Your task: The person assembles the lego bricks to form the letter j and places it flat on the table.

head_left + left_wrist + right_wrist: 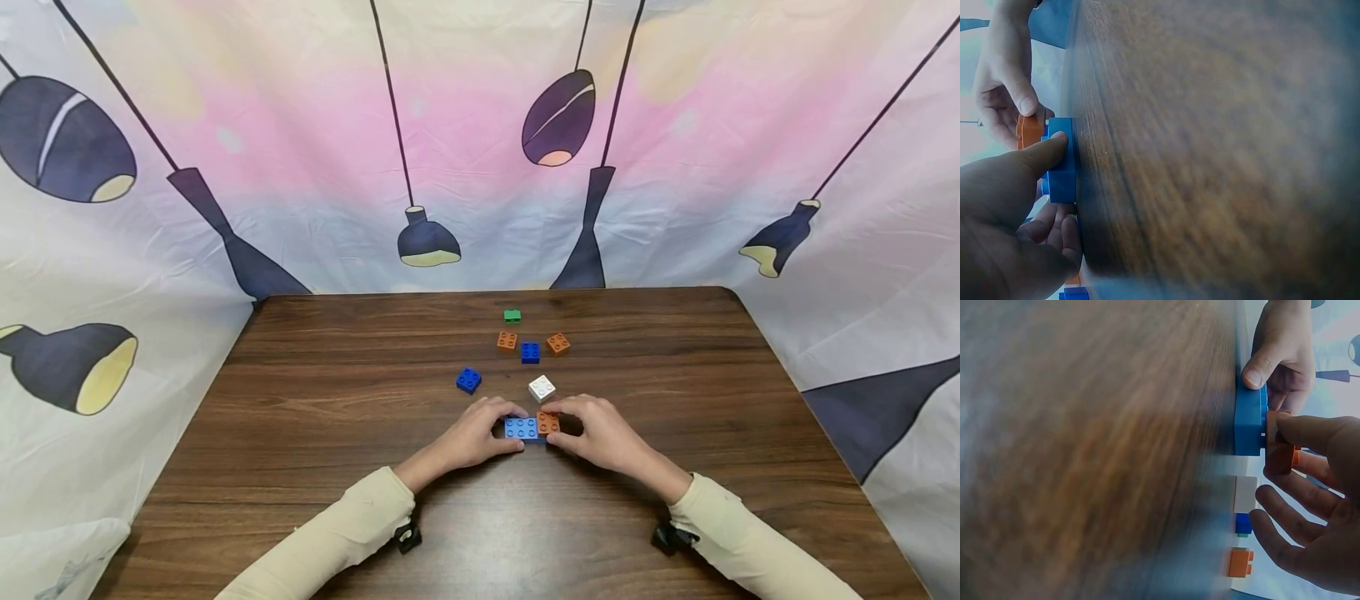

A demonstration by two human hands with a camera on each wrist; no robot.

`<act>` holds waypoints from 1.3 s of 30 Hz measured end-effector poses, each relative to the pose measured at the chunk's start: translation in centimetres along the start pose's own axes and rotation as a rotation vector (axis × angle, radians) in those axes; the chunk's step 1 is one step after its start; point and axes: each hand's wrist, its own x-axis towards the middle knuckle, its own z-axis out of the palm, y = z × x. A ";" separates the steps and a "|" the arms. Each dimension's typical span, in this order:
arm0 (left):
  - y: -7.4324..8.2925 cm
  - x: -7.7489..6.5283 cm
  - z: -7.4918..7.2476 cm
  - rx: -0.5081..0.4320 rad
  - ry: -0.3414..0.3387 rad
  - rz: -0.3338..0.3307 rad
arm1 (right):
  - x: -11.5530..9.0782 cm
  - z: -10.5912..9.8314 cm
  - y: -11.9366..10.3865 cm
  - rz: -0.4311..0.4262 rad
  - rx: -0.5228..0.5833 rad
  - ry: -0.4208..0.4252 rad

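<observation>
My left hand [480, 432] grips a long light-blue building brick [521, 428] between thumb and fingers, its studs facing up, low on the table. An orange square brick [548, 422] is pinched by my right hand [600, 433], over the right end of the blue one. Seen from the right wrist, the orange brick [1280, 447] is slightly tilted above the blue brick's studs [1264, 400], a thin gap showing between them. The left wrist view has the left thumb [1054, 144] pressed on the blue brick's near side. Just beyond both hands sits a white brick [542, 388].
Farther back on the wooden table [337, 375] lie a blue brick [468, 381], another blue brick [530, 352], two orange bricks, one left [507, 340] and one right [558, 343], and a small green brick [512, 317]. A printed cloth [480, 167] hangs behind the table.
</observation>
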 end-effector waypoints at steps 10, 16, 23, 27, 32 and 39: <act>0.0 0.0 -0.1 -0.001 0.004 0.008 | 0.1 0.0 0.1 -0.012 -0.016 -0.004; 0.0 0.0 -0.1 -0.004 0.005 0.010 | 0.3 -0.1 0.1 -0.015 -0.004 -0.005; 0.1 0.0 -0.1 -0.004 0.006 0.015 | 0.5 -0.1 0.2 0.001 -0.005 -0.011; 0.1 0.0 -0.1 -0.001 0.007 0.018 | 0.7 -0.2 0.0 -0.003 -0.039 -0.006; 0.0 0.0 -0.1 -0.007 0.007 0.016 | 0.8 -0.3 -0.3 0.005 -0.049 -0.023; -0.1 0.0 0.0 -0.007 0.007 0.013 | 1.1 -0.5 -0.3 0.002 -0.061 -0.063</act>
